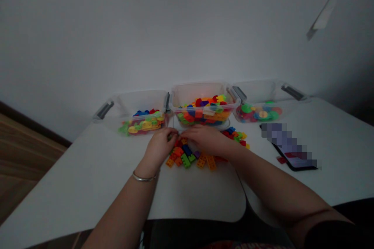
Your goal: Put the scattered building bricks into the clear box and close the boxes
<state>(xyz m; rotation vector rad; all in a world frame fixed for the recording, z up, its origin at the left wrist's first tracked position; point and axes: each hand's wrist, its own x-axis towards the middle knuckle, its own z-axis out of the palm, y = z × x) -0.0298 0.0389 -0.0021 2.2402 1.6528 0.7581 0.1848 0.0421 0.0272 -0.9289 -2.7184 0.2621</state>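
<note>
My left hand (160,146), with a silver bangle on the wrist, is closed in a pinch at the left edge of a pile of toy building blocks (186,159). My right hand (206,138) reaches across over the pile, its fingers together and their tips meeting those of my left hand. Whatever lies between the fingertips is too small and dim to make out. Orange, green, blue, red and purple blocks lie loose under and in front of the hands. More blocks (241,137) show beyond my right forearm.
Behind the hands stands a clear bin (204,85) of mixed blocks. A left bin (142,99) holds yellow, blue and green pieces; a right bin (255,89) holds round coloured pieces. A phone (288,146) lies on the white table (73,175) at right, a red piece (281,160) beside it.
</note>
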